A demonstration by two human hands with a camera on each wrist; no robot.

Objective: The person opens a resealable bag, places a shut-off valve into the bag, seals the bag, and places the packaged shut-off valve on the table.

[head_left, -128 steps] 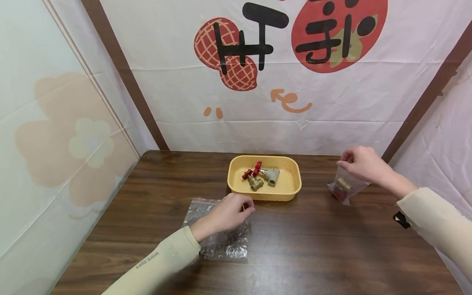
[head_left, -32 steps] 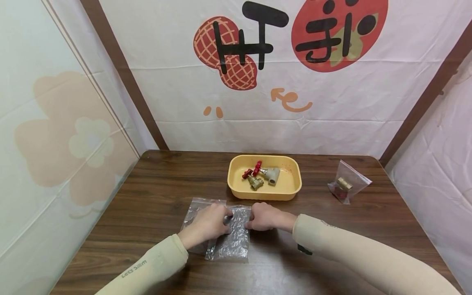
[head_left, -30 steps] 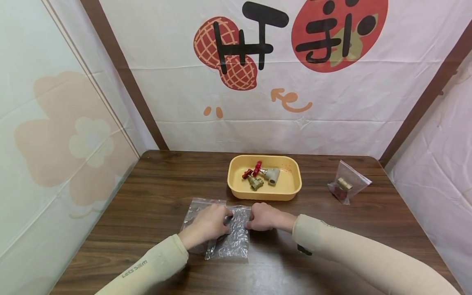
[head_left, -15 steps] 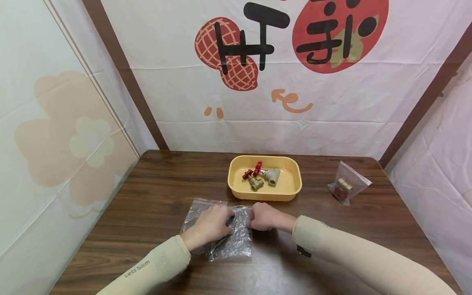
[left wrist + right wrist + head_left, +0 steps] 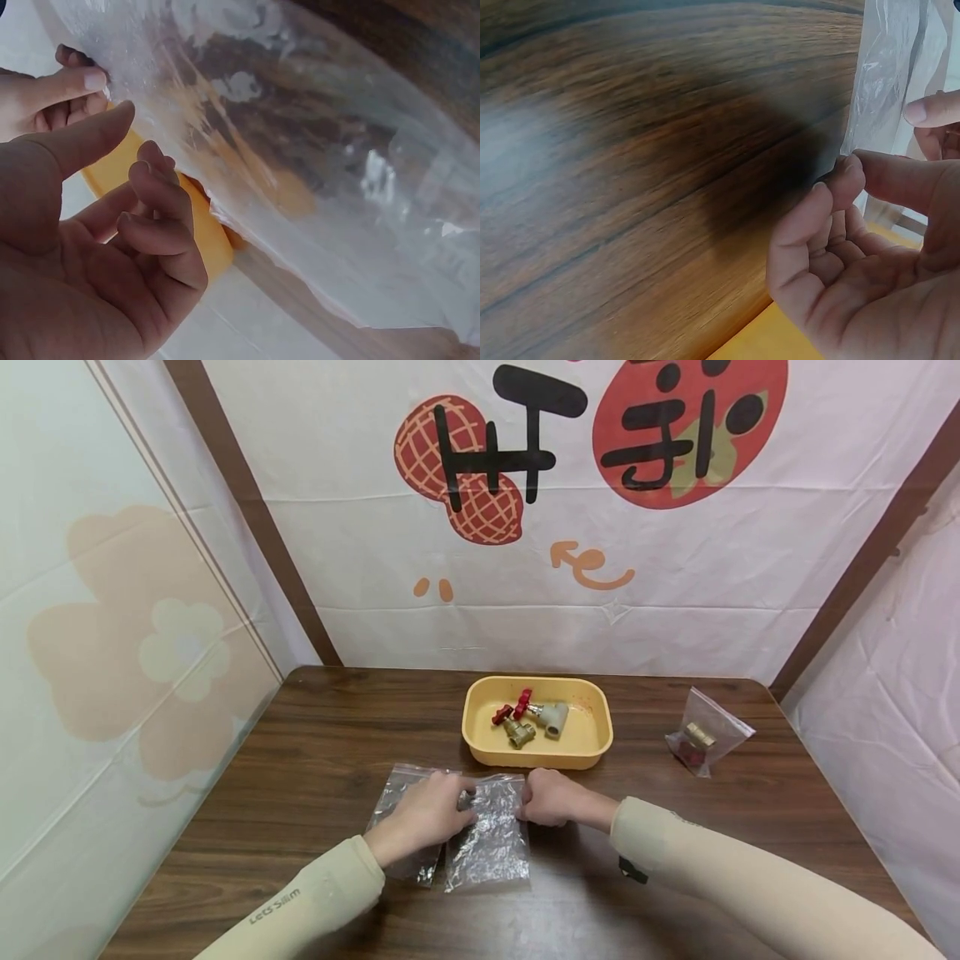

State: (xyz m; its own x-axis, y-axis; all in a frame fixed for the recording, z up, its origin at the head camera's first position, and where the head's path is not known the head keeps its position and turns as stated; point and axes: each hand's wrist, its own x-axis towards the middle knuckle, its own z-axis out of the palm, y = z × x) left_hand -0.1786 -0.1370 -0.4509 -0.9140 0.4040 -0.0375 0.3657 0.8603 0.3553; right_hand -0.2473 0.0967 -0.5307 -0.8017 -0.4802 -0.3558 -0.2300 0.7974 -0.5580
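Observation:
My right hand [image 5: 551, 797] pinches the upper right edge of a clear zip bag [image 5: 491, 852] between thumb and fingertips; the right wrist view shows this pinch [image 5: 847, 161] close up. The bag looks flat, with nothing inside. At its left edge is my left hand [image 5: 427, 814], fingers loosely bent and thumb apart; in the left wrist view a gap shows between that thumb and the fingers [image 5: 161, 187], with the bag [image 5: 300, 150] beyond them. Another clear zip bag [image 5: 393, 789] lies beneath the left hand and is partly hidden by it.
Behind the hands stands a yellow tray [image 5: 536, 760] holding a brass valve [image 5: 519, 732] and a grey valve [image 5: 553, 718], both with red handles. At the right, a zip bag [image 5: 720, 727] contains a brass fitting with a red part. A fabric backdrop [image 5: 390, 635] rises behind the wooden table [image 5: 315, 735].
The right hand let go of the filled bag at the right and came to the flat bags. Over the last half second it has drawn the upper bag slightly rightward, off the other one.

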